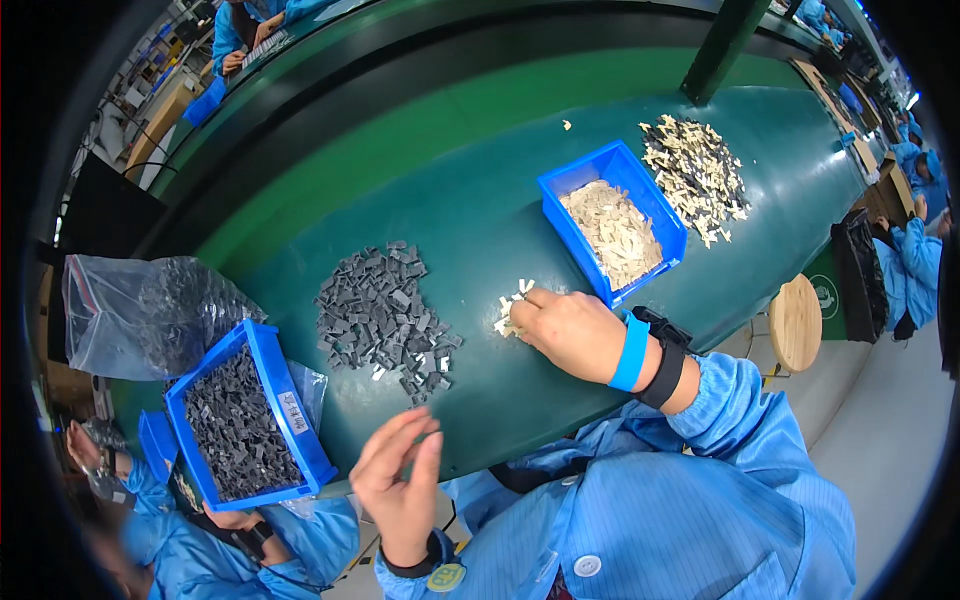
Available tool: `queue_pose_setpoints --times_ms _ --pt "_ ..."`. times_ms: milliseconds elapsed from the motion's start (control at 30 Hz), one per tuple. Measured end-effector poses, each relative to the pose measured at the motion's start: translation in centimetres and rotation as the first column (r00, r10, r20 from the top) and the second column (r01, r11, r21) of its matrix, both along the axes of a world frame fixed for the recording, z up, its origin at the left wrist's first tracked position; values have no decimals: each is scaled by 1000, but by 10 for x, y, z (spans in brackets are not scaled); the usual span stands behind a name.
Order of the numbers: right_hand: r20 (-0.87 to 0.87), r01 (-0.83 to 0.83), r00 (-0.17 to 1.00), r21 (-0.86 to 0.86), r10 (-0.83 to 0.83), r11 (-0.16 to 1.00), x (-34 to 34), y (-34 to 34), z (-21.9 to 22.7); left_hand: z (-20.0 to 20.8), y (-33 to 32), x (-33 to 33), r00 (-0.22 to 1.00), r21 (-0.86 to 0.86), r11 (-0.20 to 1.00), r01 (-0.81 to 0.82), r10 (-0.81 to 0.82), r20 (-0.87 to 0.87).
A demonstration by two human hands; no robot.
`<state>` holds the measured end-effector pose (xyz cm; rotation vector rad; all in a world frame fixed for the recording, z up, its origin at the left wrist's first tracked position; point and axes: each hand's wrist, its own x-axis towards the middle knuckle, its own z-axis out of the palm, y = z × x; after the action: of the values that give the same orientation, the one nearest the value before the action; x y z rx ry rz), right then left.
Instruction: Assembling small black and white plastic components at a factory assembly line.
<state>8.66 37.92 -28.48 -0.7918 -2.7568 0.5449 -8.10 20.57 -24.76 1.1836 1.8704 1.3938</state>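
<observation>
1. Right hand (572, 335), right of centre: fingertips bunched at small cream slivers (505, 325); whether they pinch one, one cannot tell.
2. Left hand (398, 485), lower centre: fingers curved, thumb spread apart, near angular grey pieces (375, 310) heaped centre-left.
3. Smooth blue bin (622, 168), upper right: flat cream strips (612, 230).
4. Crinkled clear bag (120, 310), left.

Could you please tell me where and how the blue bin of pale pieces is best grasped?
I'd grip the blue bin by the rims of its long side walls, from above: it stands open-topped and these walls rise above the pale pieces. The mixed pile lies close to the right wall, so a sideways approach there looks harder.
</observation>
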Motion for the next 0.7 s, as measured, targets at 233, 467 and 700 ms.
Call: queue_pose_setpoints --times_ms 233,467,700 --pt "-98 37 994 -117 -48 992 0 4 -3 -17 24 29 946 -118 974 195 -155 286" --pt "-181 -12 984 -74 -2 997 3 5 -7 -24 34 40 916 -146 955 257 -193 353" --pt "-128 -2 992 -73 -7 997 3 6 -8 -26 36 41 911 -151 954 260 -190 367"
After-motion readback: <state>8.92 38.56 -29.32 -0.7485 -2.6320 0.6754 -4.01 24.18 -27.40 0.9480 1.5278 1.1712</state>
